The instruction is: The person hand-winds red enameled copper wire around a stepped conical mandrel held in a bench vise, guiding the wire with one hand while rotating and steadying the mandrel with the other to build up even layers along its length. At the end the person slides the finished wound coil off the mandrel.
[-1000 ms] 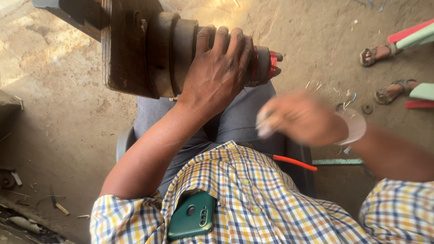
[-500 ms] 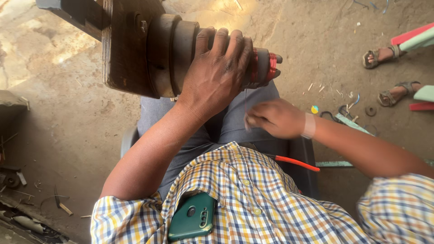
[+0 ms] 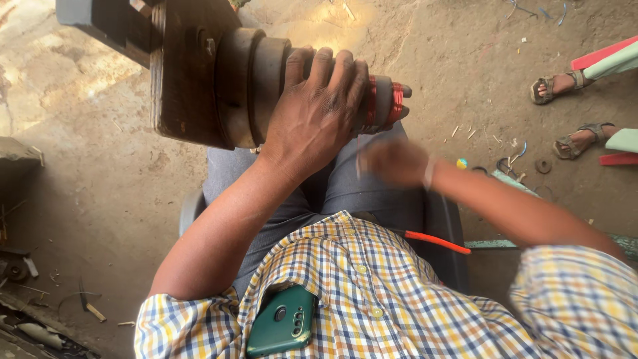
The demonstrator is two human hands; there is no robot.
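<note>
Seated on a dark chair (image 3: 438,233) above a dirt floor (image 3: 119,193), we rest our left hand (image 3: 316,113) flat over the top of a dark cylindrical spool (image 3: 256,86), fingers spread and curled across its barrel, gripping it. The spool juts sideways from a heavy dark wooden block (image 3: 183,73) at knee height, and bands of red copper wire (image 3: 382,103) circle its narrow end, just beyond our fingertips. Our right hand (image 3: 392,163) hangs blurred below that wound end, near the wire but apart from the spool; we cannot tell whether it is wide, narrow or holding anything. A pale band (image 3: 430,173) shows at its wrist. A green phone (image 3: 282,322) sits in the pocket of our checked shirt (image 3: 399,306), and an orange-handled tool (image 3: 435,241) lies along the chair by our right thigh. At the right edge, another person's sandalled feet (image 3: 561,86) stand on the floor among wire scraps and a small washer (image 3: 543,165).
</note>
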